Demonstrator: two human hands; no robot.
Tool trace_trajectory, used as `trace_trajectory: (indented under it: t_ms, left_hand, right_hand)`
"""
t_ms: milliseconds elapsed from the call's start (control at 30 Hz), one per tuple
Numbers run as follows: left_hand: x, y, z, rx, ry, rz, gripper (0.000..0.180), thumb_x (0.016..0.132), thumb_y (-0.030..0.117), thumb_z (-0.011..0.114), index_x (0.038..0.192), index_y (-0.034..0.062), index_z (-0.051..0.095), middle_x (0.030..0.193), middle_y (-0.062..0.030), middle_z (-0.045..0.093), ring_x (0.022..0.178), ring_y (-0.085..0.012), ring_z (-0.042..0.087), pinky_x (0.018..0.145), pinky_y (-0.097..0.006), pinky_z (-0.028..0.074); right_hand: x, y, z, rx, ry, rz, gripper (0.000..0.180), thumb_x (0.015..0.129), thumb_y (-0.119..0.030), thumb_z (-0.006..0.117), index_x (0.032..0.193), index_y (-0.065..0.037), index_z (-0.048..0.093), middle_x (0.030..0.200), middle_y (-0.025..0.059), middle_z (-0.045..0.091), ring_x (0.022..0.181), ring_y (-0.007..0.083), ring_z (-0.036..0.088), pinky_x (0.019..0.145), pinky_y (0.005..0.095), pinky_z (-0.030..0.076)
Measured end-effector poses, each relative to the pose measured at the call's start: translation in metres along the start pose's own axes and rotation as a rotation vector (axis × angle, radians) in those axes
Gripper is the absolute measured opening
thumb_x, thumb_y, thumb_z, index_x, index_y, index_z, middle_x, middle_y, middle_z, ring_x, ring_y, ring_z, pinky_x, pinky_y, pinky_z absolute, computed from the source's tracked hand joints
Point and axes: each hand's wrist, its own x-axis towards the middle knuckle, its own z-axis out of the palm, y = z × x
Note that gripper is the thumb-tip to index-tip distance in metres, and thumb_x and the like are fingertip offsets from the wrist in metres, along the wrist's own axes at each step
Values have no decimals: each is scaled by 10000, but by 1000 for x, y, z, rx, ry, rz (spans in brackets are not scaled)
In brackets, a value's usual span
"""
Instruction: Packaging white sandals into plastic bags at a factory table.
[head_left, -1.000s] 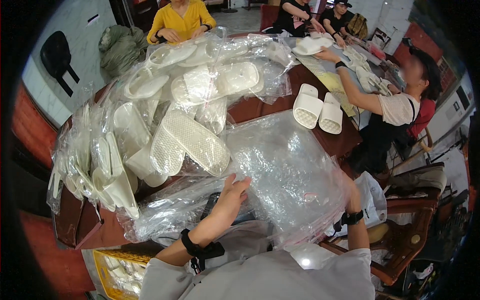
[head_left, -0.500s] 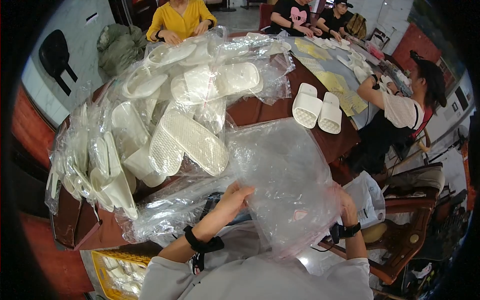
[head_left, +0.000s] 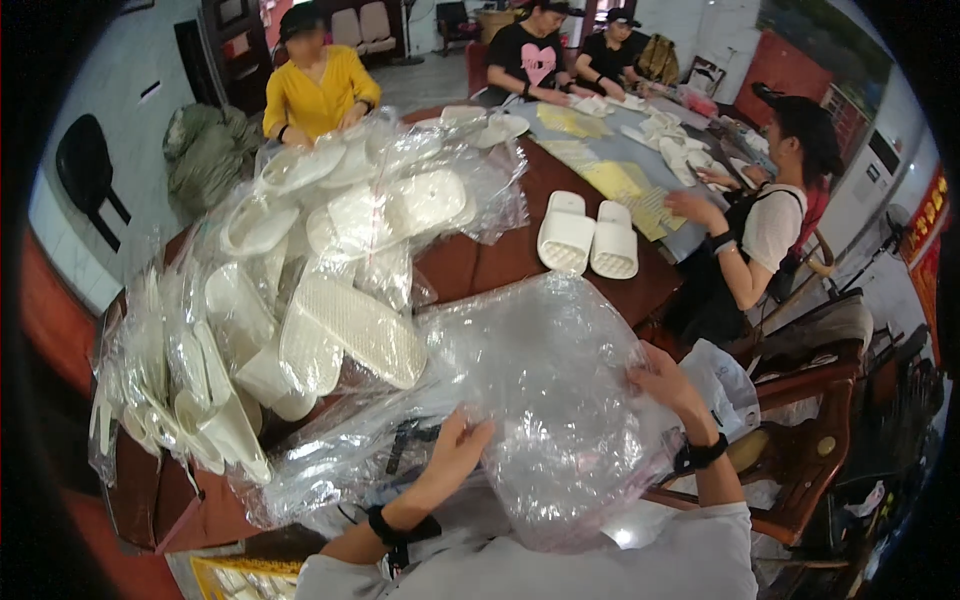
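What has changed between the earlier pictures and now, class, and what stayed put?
The right hand has moved away from the wearer, up the right edge of the clear plastic. The left hand, open at first, is now curled at the plastic's left edge. The view has tilted up. The white slipper pair and bagged slippers stayed in place.

Far off I see pale seats (head_left: 346, 32) and a grey floor (head_left: 428, 82). A pale wall (head_left: 120, 60) stands on my left, and a brown wooden chair (head_left: 818, 470) on my right.
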Motion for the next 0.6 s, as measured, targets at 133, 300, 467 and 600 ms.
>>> trace_trajectory:
  t_ms: [133,300,467,600]
  left_hand:
    - [-13,-3,0,43,-87,3,441,924,168,583,1310,18,432,1048,-4,587,889,-82,541,749,-243,448]
    - [7,44,21,-142,60,1,509,922,254,594,1338,50,384,1075,-53,578,894,-106,542,752,-255,456]
    - [4,66,14,-329,-4,196,399,964,276,513,1293,66,432,1097,-86,589,895,-169,583,740,-295,486]
    - [-12,50,-15,-58,48,178,273,970,251,510,1178,77,539,1092,-98,602,883,-154,590,728,-297,492]
  right_hand:
    - [-33,-46,-11,-109,94,-164,360,861,-5,528,1221,-13,508,855,22,614,729,94,577,641,249,471]
    - [-22,-64,-41,162,204,-156,325,865,-61,570,1182,-3,524,855,17,615,724,97,582,656,252,481]
    - [33,-47,-69,417,256,-227,261,844,-96,568,1091,-11,567,848,17,606,738,96,575,693,242,478]
    - [81,-22,-82,572,340,-230,193,827,-94,562,1001,-12,583,815,38,599,739,146,587,690,278,482]
